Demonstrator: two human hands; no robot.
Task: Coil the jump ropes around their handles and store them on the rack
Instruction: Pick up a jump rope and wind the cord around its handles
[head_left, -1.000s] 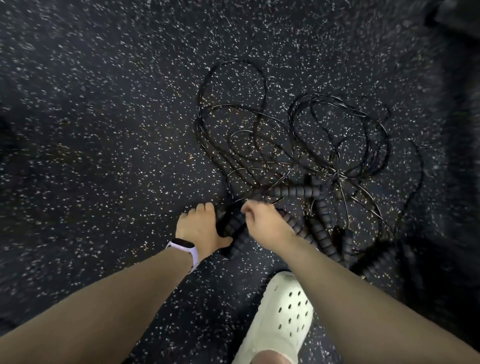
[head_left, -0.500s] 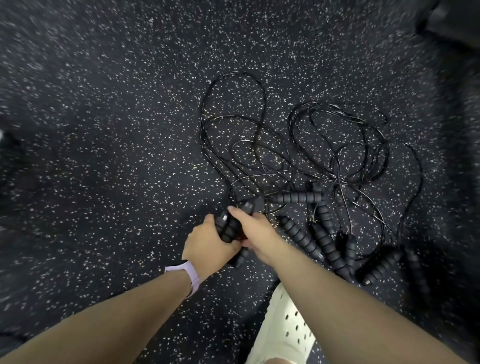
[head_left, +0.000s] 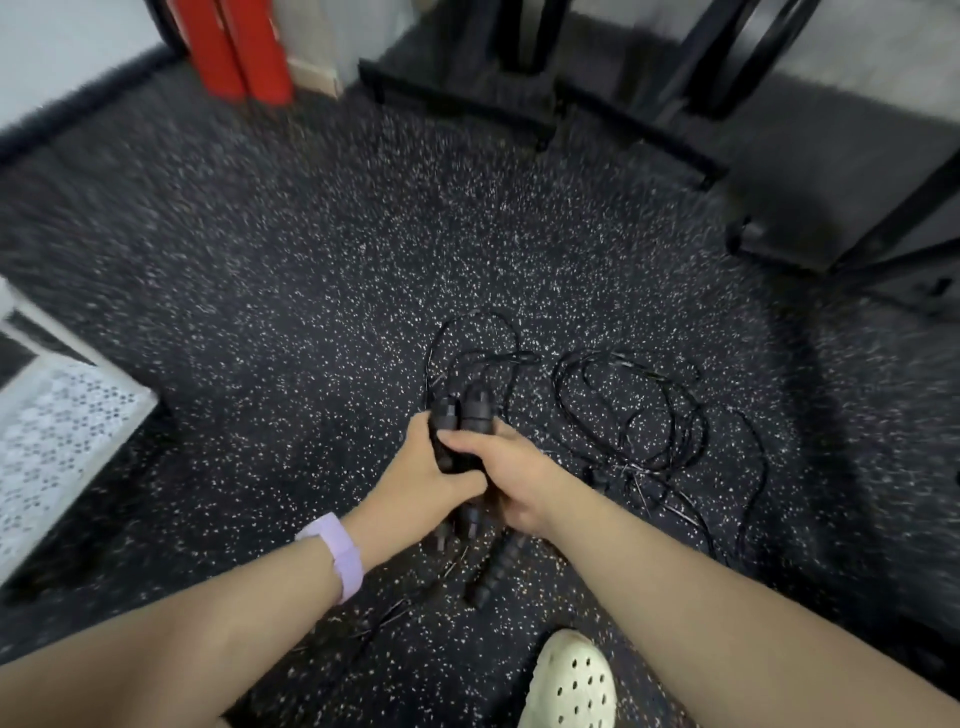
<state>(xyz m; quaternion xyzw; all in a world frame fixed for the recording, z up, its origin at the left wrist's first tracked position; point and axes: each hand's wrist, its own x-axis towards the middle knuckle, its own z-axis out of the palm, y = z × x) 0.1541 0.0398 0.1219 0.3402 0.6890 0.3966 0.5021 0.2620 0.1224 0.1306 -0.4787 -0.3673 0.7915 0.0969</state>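
Note:
Two black ribbed jump rope handles (head_left: 464, 415) stand side by side, lifted off the floor. My left hand (head_left: 422, 480) grips them from the left and my right hand (head_left: 511, 480) grips them from the right, fingers curled round the pair. Their thin black cord (head_left: 470, 340) loops on the floor just beyond the handles. More tangled black rope (head_left: 641, 410) lies on the floor to the right. Another ribbed handle (head_left: 496, 569) lies on the floor below my right wrist. Most of the other handles are hidden behind my right forearm.
Speckled black rubber floor all round. A black metal rack frame (head_left: 691, 62) stands at the back right. Red padded posts (head_left: 236, 47) stand at the back left. A white perforated panel (head_left: 57, 431) is at the left edge. My white clog (head_left: 569, 680) is at the bottom.
Both hands have raised the pair of handles off the floor and brought them together. The head has tilted up, so the rack, red posts and white panel came into view.

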